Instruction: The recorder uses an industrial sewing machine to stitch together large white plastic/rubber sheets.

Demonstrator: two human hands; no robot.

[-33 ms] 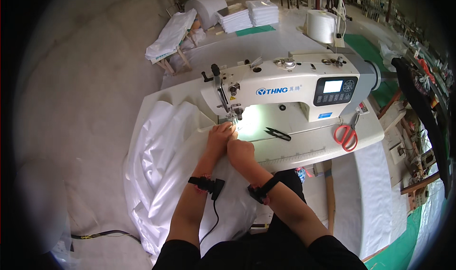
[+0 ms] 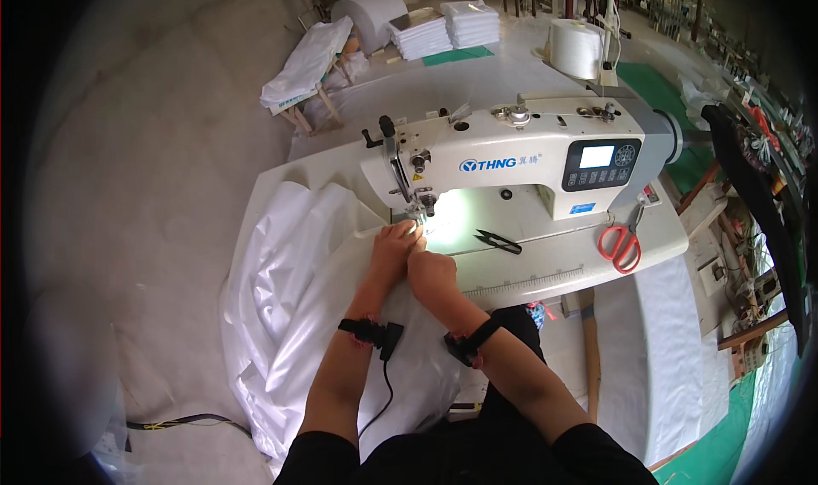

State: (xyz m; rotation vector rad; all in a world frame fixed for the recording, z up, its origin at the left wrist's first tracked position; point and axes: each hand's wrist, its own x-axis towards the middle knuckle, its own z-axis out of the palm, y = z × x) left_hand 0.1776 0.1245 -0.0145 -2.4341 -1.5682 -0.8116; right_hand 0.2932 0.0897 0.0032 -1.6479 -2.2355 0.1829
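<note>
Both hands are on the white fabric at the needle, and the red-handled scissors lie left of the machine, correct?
Not quite. The head view shows the scissors on the table to the right of the machine. The left hand and right hand are indeed on the white fabric at the needle.

A white sewing table [image 2: 545, 268] stands on a grey concrete floor [image 2: 153, 187]. On the table sits 1 white sewing machine [image 2: 511, 157]. White fabric [image 2: 298, 263] lies over the table's left part and hangs down to the floor. In front of the machine lie small black thread snips [image 2: 498, 242]. Red-handled scissors [image 2: 620, 242] lie near the right edge.
</note>
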